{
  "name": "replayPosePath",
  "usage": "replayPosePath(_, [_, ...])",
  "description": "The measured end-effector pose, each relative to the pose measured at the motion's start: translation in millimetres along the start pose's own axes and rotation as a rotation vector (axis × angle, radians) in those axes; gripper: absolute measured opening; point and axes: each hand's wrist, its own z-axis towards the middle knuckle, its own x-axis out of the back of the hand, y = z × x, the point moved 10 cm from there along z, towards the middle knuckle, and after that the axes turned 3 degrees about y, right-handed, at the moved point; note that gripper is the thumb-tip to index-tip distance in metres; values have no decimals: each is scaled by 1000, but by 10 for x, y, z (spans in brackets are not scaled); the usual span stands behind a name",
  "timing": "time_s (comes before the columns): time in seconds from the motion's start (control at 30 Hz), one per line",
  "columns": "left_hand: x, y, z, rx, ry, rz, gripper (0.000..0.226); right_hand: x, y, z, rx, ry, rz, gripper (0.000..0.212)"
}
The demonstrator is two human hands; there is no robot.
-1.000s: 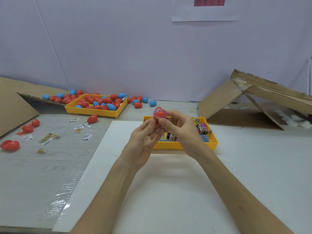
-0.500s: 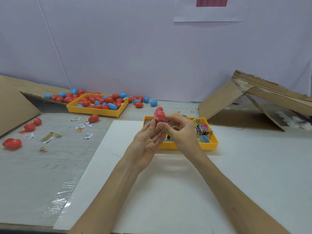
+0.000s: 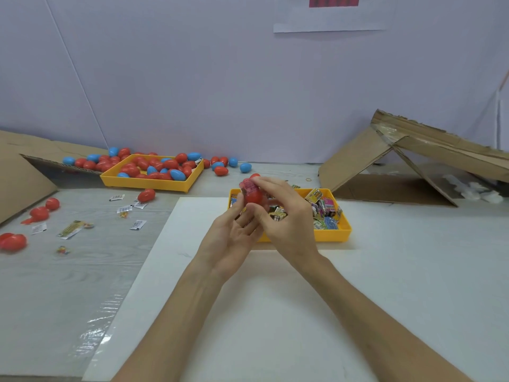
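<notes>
Right hand (image 3: 289,224): fingers curled round a red egg (image 3: 254,198), index over the top, thumb on the near side. Firm hold.
Left hand (image 3: 228,238): palm up, fingers close to straight, tips against the egg's left and underside (supporting it, not wrapped round).
A pink packet (image 3: 247,185) sticks out of the egg's top. Its print is too blurred to read.
The egg is in the air over the left end of the near tray (image 3: 330,235), about mid-tabletop (image 3: 55,271). That tray sits at the far edge of the white sheet (image 3: 275,312).
The tray holds printed packets (image 3: 325,213) in yellow, pink and blue. No brand is legible.
Far tray (image 3: 148,184), toward the far-left corner, is full of red and blue eggs, with more loose ones around it and along the left edge.
White slips (image 3: 137,224) lie left of the sheet, text too small to read.
The wall paper (image 3: 330,20) has a dark red block, unreadable.
</notes>
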Motion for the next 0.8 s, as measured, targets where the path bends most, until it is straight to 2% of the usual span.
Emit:
replayPosePath(0.2, [-96, -50, -7, 32, -110, 31, 38, 49, -32, -28, -16, 64, 9, 45])
replayPosePath(0.4, [-159, -74, -49, 53, -161, -7, 31, 95, -116, -30, 87, 119, -74, 36])
replayPosePath(0.8, [-108, -97, -34, 81, -117, -32, 32, 187, -150, -63, 127, 215, -126, 29])
